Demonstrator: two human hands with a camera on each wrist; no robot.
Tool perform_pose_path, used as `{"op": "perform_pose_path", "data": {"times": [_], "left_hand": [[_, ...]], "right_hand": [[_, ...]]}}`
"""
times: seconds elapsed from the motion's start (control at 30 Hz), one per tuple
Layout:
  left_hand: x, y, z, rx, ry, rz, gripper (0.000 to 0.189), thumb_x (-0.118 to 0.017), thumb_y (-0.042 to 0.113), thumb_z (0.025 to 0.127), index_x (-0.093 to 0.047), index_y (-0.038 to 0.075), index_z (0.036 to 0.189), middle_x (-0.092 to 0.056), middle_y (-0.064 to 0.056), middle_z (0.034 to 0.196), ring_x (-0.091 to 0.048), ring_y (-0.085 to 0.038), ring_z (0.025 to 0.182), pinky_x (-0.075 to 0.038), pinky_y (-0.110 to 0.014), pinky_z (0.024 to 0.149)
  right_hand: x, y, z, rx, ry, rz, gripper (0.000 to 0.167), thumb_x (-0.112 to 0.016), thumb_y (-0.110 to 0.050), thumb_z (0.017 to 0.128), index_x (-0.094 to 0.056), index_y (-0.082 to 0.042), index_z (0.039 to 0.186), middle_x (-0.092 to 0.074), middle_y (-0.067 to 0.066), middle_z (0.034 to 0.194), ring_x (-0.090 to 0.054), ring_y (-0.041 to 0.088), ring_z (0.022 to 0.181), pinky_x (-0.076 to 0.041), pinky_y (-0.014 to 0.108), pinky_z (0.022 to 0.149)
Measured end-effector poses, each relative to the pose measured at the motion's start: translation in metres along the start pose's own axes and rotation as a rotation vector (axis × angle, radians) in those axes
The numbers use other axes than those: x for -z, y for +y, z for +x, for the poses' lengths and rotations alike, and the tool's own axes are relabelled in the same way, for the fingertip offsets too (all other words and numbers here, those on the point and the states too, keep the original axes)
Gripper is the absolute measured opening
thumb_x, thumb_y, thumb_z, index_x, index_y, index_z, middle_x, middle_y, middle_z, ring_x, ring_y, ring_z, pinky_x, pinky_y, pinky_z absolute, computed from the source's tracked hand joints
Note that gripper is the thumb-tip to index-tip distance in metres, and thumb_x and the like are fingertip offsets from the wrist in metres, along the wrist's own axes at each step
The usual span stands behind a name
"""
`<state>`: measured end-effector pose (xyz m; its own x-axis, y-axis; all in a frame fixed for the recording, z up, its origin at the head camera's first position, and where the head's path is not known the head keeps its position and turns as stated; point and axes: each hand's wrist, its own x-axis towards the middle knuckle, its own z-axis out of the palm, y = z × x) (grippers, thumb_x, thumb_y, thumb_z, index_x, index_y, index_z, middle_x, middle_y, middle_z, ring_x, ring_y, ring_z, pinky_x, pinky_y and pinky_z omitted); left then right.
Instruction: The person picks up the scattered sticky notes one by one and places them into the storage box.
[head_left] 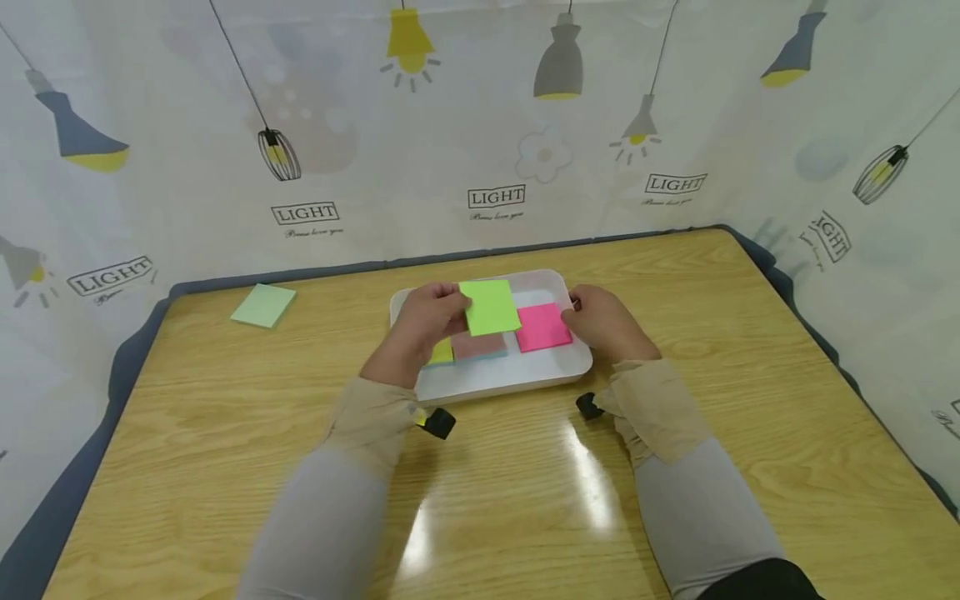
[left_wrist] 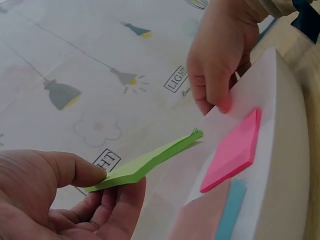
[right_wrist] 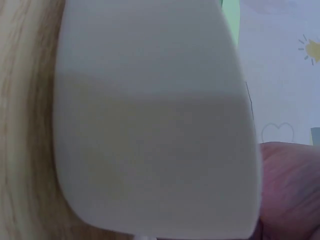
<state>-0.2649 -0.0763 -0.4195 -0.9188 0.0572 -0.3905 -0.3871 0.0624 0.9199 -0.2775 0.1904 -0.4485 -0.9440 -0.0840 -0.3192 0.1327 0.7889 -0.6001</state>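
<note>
My left hand (head_left: 429,323) pinches a bright green sticky note pad (head_left: 491,307) between thumb and fingers, raised over a white tray (head_left: 517,380). In the left wrist view the thumb lies on top of that pad (left_wrist: 145,162), fingers beneath. At the tray's right end, my right hand (head_left: 606,321) grips the rim, thumb on the inner side. A hot pink pad (head_left: 543,327) lies inside, near that hand. Left of it is a dull pink pad (head_left: 480,344) with a blue layer under it. A yellow pad (head_left: 442,353) is partly hidden by my left wrist.
A pale green sticky note pad (head_left: 264,306) lies on the wooden table (head_left: 225,450), towards the far left. Behind the table hangs a white curtain (head_left: 420,158) printed with lamps. The tray's outer wall (right_wrist: 155,125) fills most of the right wrist view.
</note>
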Motion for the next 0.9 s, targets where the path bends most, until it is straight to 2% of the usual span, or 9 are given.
{"op": "perform_pose_path", "data": {"times": [0.17,0.33,0.4,0.47,0.67,0.77,0.9], "left_hand": [[-0.035,-0.002,0.011,0.019,-0.018,0.001,0.013,-0.063,0.009,0.098,-0.064,0.005,0.111,-0.064,-0.006,0.108,-0.064,-0.015,0.088,-0.056,-0.025,0.077],[-0.057,-0.002,0.014,0.070,-0.059,-0.027,0.006,-0.062,0.010,0.099,-0.062,0.010,0.105,-0.064,-0.005,0.098,-0.064,-0.015,0.083,-0.055,-0.032,0.075],[-0.062,-0.004,0.016,0.090,-0.062,-0.037,0.005,-0.061,0.009,0.099,-0.061,0.010,0.104,-0.063,-0.005,0.096,-0.062,-0.015,0.081,-0.054,-0.034,0.076],[-0.065,-0.008,0.018,0.083,-0.057,-0.029,0.008,-0.061,0.008,0.099,-0.062,0.006,0.107,-0.063,-0.005,0.100,-0.062,-0.014,0.082,-0.055,-0.034,0.082],[-0.074,-0.017,0.021,0.022,-0.036,0.042,0.029,-0.061,0.004,0.101,-0.059,-0.005,0.128,-0.064,-0.016,0.125,-0.063,-0.016,0.090,-0.056,-0.039,0.100],[-0.077,-0.017,0.021,0.010,-0.031,0.089,0.037,-0.061,0.005,0.101,-0.058,-0.006,0.136,-0.063,-0.020,0.134,-0.065,-0.017,0.094,-0.057,-0.038,0.101],[-0.080,-0.014,0.018,-0.015,-0.031,0.174,0.044,-0.061,0.009,0.100,-0.057,-0.005,0.141,-0.066,-0.020,0.134,-0.071,-0.016,0.093,-0.058,-0.031,0.093]], "right_hand": [[0.004,0.000,-0.001,-0.002,0.008,-0.025,0.036,-0.050,-0.023,0.105,-0.059,-0.003,0.134,-0.064,0.015,0.124,-0.057,0.031,0.108,-0.051,0.047,0.096],[0.004,-0.001,-0.001,0.013,0.001,-0.025,0.035,-0.050,-0.022,0.105,-0.059,-0.003,0.132,-0.064,0.015,0.123,-0.057,0.031,0.107,-0.051,0.046,0.095],[0.003,-0.001,-0.002,0.030,0.003,-0.038,0.035,-0.050,-0.022,0.104,-0.060,-0.002,0.131,-0.064,0.015,0.121,-0.057,0.031,0.105,-0.051,0.045,0.092],[0.002,-0.002,-0.002,0.042,0.005,-0.055,0.032,-0.050,-0.022,0.104,-0.061,-0.002,0.127,-0.064,0.015,0.117,-0.057,0.030,0.102,-0.050,0.043,0.088],[0.003,-0.003,-0.004,0.059,0.014,-0.065,0.022,-0.053,-0.022,0.104,-0.061,-0.003,0.110,-0.063,0.013,0.103,-0.056,0.028,0.090,-0.047,0.037,0.074],[0.003,-0.003,-0.003,0.069,0.016,-0.069,0.023,-0.053,-0.023,0.104,-0.061,-0.002,0.112,-0.064,0.014,0.105,-0.057,0.028,0.092,-0.048,0.038,0.076],[0.004,-0.001,-0.003,0.074,0.012,-0.082,0.032,-0.051,-0.022,0.105,-0.061,-0.001,0.126,-0.065,0.017,0.119,-0.059,0.030,0.103,-0.052,0.045,0.089]]}}
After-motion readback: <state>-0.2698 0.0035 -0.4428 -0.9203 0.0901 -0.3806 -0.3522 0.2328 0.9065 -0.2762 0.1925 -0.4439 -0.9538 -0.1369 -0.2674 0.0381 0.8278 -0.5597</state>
